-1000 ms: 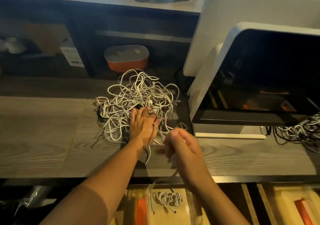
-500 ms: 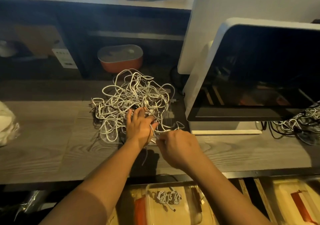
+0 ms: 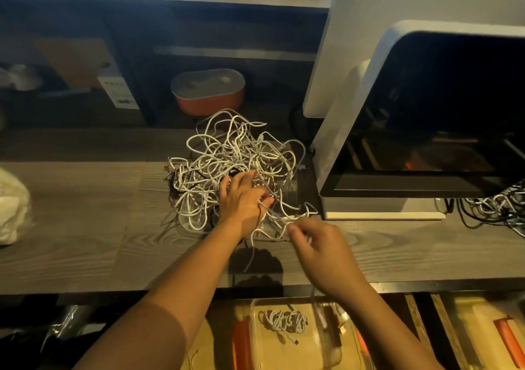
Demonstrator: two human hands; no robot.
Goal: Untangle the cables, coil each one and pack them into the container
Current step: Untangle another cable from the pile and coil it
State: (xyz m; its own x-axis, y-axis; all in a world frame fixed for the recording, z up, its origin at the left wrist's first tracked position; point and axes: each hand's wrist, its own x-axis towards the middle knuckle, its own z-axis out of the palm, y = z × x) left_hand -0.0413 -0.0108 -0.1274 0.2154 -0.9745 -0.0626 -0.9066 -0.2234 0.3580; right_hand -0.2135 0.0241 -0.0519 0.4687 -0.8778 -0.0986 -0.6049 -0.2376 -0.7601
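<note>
I am pressing my left hand (image 3: pixel 243 202) down on the cable pile (image 3: pixel 235 159) in the middle of the frame; my fingers are lying mostly straight and spread out on the white loops; one strand is running by my thumb, and I cannot tell if my thumb is squeezing it.

My right hand (image 3: pixel 321 251) is sitting just lower right of the pile, above the wooden table (image 3: pixel 85 241); its fingers are curling in and pinching a loose cable (image 3: pixel 277 216); that cable is stretching from the pile, past my left thumb, into my fingertips.

The clear container (image 3: pixel 253 338) is waiting at the bottom middle of the frame, below the table edge; one coiled cable (image 3: pixel 285 320) is lying inside it.

A big white machine (image 3: pixel 355 130) is standing at the right; an orange box (image 3: pixel 208 102) with a grey lid is sitting behind the pile; another bunch of cables (image 3: pixel 500 206) is lying at the far right; a white bag (image 3: pixel 11 207) is sitting at the left edge.
</note>
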